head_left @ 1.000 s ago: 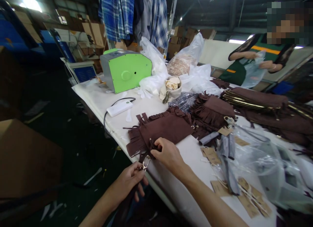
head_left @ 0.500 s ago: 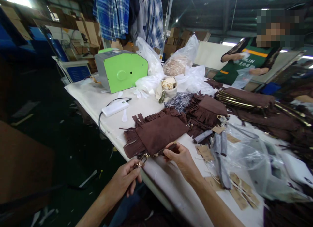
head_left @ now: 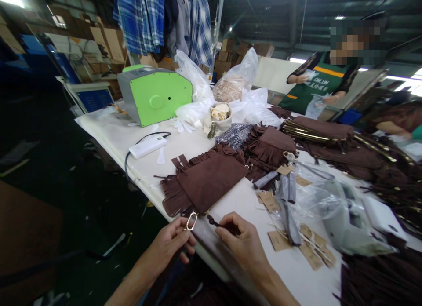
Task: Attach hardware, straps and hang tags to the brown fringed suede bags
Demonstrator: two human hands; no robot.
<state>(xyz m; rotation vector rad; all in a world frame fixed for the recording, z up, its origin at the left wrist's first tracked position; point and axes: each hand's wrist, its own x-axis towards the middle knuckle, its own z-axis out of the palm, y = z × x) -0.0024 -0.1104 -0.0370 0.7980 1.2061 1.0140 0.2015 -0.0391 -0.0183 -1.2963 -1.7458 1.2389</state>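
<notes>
Left hand: the left hand sits at the near edge of the desk, its grip pinched together on the gold clasp; it has kept that hold since half a second ago.
Right hand: the right hand has dropped nearer along the desk edge; its grip is closed on a dark tab just right of the clasp.
Fringed pouch: the brown fringed pouch lies flat just beyond both hands, fringe to the left; the clasp hangs at its near corner. It lies much as before.
Paper tags: brown paper tags lie right of the right hand, beside grey strips and clear plastic bags.
White box: a white box with a black cable lies farther left.
Green machine: a green machine stands at the far left of the desk.
Co-worker: a person in a green apron stands at the far right, now holding a clear bag lower.
</notes>
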